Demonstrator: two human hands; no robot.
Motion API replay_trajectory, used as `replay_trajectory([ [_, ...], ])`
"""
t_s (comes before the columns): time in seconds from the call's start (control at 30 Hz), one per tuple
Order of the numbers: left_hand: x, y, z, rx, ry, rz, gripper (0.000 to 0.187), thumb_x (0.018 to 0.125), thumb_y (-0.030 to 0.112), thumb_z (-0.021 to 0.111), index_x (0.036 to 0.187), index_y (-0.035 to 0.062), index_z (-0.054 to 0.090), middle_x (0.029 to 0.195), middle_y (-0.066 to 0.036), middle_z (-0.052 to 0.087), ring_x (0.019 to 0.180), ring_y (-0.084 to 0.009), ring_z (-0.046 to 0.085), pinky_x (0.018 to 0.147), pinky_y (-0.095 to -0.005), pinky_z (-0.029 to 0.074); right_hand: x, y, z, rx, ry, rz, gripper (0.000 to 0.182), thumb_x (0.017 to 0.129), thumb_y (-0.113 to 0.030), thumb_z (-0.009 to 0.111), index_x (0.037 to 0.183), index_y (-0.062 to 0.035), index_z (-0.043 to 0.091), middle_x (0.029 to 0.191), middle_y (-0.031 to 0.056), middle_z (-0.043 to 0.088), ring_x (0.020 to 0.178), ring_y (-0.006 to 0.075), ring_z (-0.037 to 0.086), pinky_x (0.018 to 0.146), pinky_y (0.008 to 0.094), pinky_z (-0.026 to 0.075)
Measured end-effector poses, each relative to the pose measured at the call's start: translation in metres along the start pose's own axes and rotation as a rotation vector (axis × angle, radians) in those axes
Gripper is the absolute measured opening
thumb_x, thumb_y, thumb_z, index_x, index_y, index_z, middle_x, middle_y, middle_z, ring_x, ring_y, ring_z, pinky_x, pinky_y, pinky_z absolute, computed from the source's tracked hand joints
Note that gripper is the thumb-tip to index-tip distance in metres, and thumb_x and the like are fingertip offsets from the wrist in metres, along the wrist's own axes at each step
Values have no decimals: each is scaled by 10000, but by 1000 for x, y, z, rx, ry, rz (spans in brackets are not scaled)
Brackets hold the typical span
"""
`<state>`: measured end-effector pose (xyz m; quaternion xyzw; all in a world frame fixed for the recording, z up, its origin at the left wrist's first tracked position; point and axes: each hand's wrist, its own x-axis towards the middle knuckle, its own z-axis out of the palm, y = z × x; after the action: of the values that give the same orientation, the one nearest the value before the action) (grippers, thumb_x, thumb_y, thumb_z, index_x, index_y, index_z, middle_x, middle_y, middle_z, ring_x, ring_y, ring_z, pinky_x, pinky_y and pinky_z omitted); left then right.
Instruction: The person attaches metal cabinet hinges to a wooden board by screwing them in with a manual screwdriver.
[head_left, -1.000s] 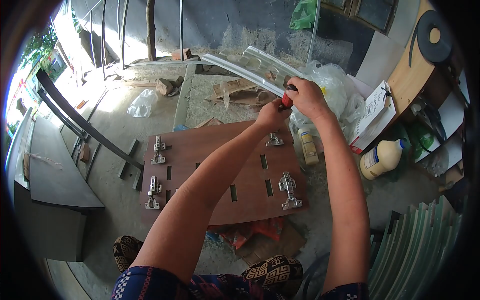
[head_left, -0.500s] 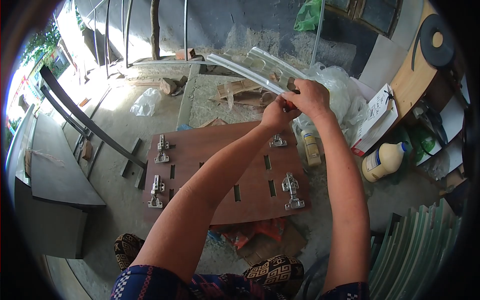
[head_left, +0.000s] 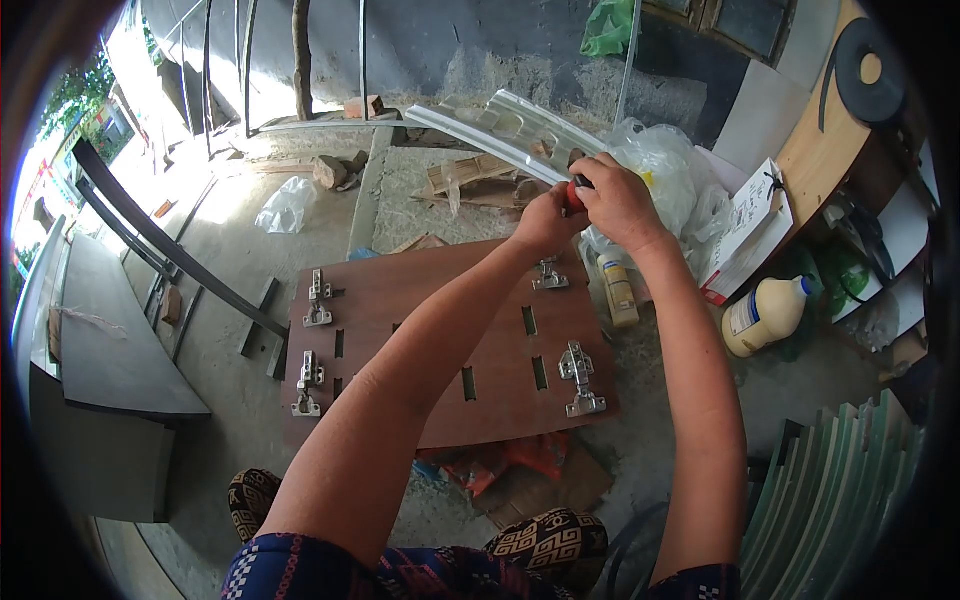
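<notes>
My left hand point(head_left: 545, 224) is closed around a small red-and-black object point(head_left: 575, 196), possibly a tool handle; most of it is hidden. Pressed against it, my right hand point(head_left: 620, 207) has its fingers curled around the black end. Just beyond my hands, the near end of a pale frame point(head_left: 500, 146) with two white rails and a see-through, cut-out middle meets my fingers. What supports the frame cannot be made out. Below my forearms lies a brown slotted board point(head_left: 440, 315) with metal hinges point(head_left: 580, 378) at its corners.
To the right are a glue bottle point(head_left: 619, 290), a cream jug with a blue cap point(head_left: 768, 316), a white box point(head_left: 745, 232) and clear plastic bags point(head_left: 650, 165). Stacked green-edged strips point(head_left: 840, 500) stand lower right. Dark metal bars point(head_left: 190, 265) lean at left.
The view has shifted slightly, so most things sit a little further left. My hands have turned a little, and more of the red-and-black object shows between them.
</notes>
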<state>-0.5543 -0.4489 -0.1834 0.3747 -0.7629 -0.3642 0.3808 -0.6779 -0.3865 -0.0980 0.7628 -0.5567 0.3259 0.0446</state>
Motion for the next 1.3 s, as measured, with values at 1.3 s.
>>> replay_trajectory([
  [1.3,-10,-31,20,38,-88,-101,388,714,291,736,1013,66,633,952,-167,678,936,-343,644,795,-409,496,-10,-18,4,-34,-43,97,247,784,-228,695,876,-32,578,873,153,635,821,365,633,720,441,506],
])
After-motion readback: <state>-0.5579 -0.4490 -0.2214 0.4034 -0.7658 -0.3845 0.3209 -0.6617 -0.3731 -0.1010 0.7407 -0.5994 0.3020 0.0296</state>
